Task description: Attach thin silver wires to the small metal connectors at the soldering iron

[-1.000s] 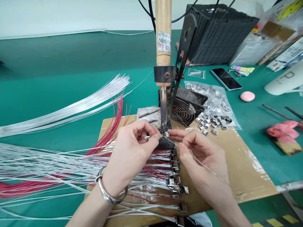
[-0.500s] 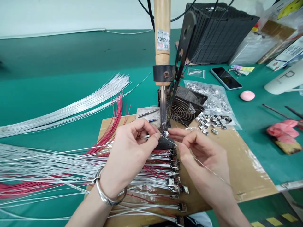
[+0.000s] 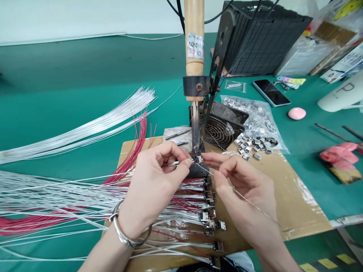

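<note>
A soldering iron [image 3: 195, 128] with a wooden handle points straight down in a stand. Under its tip sits a small metal connector [image 3: 199, 159]. My left hand [image 3: 161, 177] is closed, pinching a white wire [image 3: 175, 163] just left of the connector. My right hand [image 3: 244, 189] is closed on a thin solder wire [image 3: 252, 204], held between thumb and fingers, whose end reaches toward the iron's tip. An outstretched right fingertip touches the connector's right side. The exact contact at the tip is too small to make out.
Wired connectors [image 3: 208, 217] lie in a column on the cardboard [image 3: 283, 196]. White wires [image 3: 85, 132] and red wires [image 3: 138, 139] spread left. Behind are a fan [image 3: 221, 130], loose connectors [image 3: 252, 145], a plastic bag [image 3: 249, 113], a phone [image 3: 271, 93] and black trays [image 3: 261, 45].
The whole view has shifted very slightly. Both hands keep the same hold at the iron's tip, with no clear movement of the connector or wires.
</note>
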Motion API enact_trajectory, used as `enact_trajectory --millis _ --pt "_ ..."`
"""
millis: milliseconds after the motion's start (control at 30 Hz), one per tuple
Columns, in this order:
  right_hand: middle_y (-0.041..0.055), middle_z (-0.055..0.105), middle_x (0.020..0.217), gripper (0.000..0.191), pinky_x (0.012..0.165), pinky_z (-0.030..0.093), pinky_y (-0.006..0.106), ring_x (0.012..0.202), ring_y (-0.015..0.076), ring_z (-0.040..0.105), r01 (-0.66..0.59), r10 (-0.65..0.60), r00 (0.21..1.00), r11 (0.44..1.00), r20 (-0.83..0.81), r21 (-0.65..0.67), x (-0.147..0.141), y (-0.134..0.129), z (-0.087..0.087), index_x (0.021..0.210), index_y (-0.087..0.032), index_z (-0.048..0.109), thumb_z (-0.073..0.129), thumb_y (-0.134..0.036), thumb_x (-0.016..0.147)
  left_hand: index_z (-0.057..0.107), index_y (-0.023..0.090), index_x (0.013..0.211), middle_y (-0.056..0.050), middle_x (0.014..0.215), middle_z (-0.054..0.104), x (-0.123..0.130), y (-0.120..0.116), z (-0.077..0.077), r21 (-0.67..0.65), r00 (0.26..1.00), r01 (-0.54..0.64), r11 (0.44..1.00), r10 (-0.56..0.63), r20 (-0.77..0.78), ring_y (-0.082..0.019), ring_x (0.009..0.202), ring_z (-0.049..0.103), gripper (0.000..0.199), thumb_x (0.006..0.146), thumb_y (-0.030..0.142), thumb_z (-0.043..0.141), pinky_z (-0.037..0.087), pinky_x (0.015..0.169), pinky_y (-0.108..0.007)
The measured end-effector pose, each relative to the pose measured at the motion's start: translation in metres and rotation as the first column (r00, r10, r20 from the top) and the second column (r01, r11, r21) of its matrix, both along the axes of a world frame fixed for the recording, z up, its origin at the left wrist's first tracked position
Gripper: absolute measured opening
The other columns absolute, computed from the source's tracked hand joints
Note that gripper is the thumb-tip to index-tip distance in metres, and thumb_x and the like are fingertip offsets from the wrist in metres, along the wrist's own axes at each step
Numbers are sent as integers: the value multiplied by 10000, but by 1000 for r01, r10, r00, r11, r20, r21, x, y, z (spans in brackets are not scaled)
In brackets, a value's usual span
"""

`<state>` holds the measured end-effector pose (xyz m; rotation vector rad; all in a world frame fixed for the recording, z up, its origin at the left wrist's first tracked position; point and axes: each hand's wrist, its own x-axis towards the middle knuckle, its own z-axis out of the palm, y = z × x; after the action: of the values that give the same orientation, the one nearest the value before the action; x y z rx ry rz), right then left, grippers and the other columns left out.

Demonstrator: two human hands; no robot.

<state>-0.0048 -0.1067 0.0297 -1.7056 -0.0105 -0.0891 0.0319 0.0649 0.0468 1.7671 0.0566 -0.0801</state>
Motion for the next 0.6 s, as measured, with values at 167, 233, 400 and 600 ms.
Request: enact_trajectory --millis 167,233,400,600 --pt "-7 764 1175 187 998 535 401 1151 233 715 7 -7 1000 1000 -13 14 1 1 0 758 -231 570 648 -151 908 632 181 686 10 762 694 0 1 0 1 1000 10 1000 -10 -7 -134 714 592 193 807 219 777 414 593 -245" --pt "-6 760 1188 186 1002 535 411 1156 236 712 4 -4 1000 1000 -17 22 1 2 0 762 -231 569 644 -154 914 631 180 692 9 774 699 0 1 0 -8 1000 18 1000 -18 -8 -133 709 589 191 806 224 778 414 594 -249" --pt "-9 760 1184 194 1008 533 422 1161 238 707 0 0 1000 1000 -8 14 -1 1 0 762 -231 566 641 -156 924 634 182 695 10 772 693 0 1 -1 -8 1000 11 1000 -11 -1 -144 757 606 188 811 220 777 428 633 -253" --pt "6 755 1193 194 1001 530 415 1167 239 701 -12 12 1000 1000 -12 27 0 2 0 771 -230 564 630 -150 935 627 179 696 0 787 697 0 1 1 -3 1000 15 1000 -15 -16 -143 712 586 195 815 228 773 402 592 -266"
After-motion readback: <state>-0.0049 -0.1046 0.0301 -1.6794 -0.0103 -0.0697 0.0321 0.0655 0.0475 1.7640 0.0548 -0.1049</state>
